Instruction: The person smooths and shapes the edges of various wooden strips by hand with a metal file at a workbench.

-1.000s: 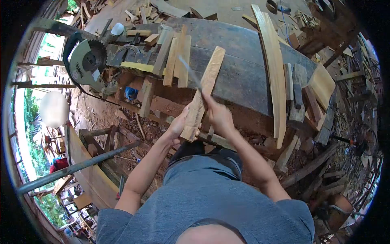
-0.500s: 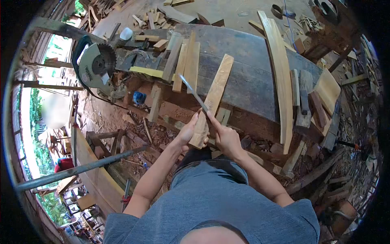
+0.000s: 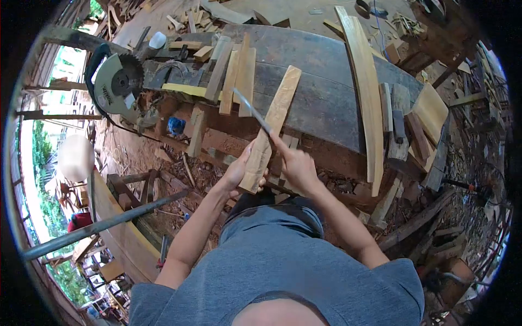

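Observation:
My left hand (image 3: 235,173) is wrapped around the lower end of a long pale wooden board (image 3: 276,117), thumb along its left edge and fingertips showing on the right. The board slants away from me, and its far end overlaps the workbench top in this view. In my right hand (image 3: 299,167) is a long, thin steel blade (image 3: 250,110); its grip is hidden in my closed fingers. The blade crosses the board's face at an angle, pointing up and left. My right index finger stretches along the blade, close to the board.
A dark workbench (image 3: 321,70) stands in front of me. Wooden strips (image 3: 229,81) and a circular saw (image 3: 117,84) are at left. Long boards (image 3: 365,92) and wood blocks (image 3: 399,122) lie at right. A metal pipe (image 3: 109,224) crosses at lower left.
My right hand and the steel blade have moved away from me along the board. My left hand keeps its hold near the board's lower end. The whole view has shifted slightly.

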Tool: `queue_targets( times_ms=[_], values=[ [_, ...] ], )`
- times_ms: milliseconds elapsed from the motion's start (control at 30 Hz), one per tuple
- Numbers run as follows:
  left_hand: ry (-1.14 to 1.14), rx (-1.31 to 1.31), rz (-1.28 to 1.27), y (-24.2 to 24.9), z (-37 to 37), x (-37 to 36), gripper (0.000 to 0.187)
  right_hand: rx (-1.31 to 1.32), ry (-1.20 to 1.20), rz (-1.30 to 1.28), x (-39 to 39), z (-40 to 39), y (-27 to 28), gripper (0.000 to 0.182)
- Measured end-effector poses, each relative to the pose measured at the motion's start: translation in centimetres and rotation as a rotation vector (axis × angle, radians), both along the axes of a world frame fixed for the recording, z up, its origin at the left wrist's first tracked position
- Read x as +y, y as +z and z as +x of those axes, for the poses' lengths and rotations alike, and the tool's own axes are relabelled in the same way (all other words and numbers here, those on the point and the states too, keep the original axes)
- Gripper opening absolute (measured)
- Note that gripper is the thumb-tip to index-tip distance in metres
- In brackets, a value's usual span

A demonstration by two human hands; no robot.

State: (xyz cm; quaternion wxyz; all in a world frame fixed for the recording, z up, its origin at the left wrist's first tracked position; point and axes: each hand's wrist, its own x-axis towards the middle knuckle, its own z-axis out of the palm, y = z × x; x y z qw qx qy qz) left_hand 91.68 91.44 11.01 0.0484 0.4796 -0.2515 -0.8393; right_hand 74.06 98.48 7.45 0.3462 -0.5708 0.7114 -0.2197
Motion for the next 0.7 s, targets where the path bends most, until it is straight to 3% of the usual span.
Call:
queue_targets(
  times_ms=[167, 233, 367, 433, 500, 600, 700],
  values=[
    [-0.037, -0.04, 0.054, 0.9, 1.4, 0.6, 0.048, -0.005, -0.24, -0.033, -8.0, -3.3, -4.7, 0.047],
    [-0.049, -0.023, 0.065, 0.9, 2.6, 0.3, 0.048, -0.001, -0.193, -0.046, -8.3, -2.5, -6.0, 0.048],
    [-0.075, -0.015, -0.004, 1.1, 3.8, 0.0, 0.049, -0.049, 0.019, 0.071, -2.9, 0.7, -2.0, 0.05],
    [-0.134, -0.057, -0.044, 1.3, 4.1, 0.5, 0.05, 0.021, 0.0, -0.035, -3.3, 0.0, -2.8, 0.051],
    [-0.136, -0.084, 0.005, 3.0, 4.1, 0.6, 0.052, 0.028, -0.15, 0.126, -7.2, -2.6, -3.8, 0.053],
    [-0.147, -0.083, 0.035, 3.2, 4.8, 0.3, 0.052, 0.042, -0.272, -0.04, -11.1, -4.5, -7.9, 0.048],
    [-0.188, -0.038, -0.067, 3.4, 4.9, -0.3, 0.057, -0.025, -0.135, -0.018, -7.4, -2.0, -6.0, 0.056]
  ],
)
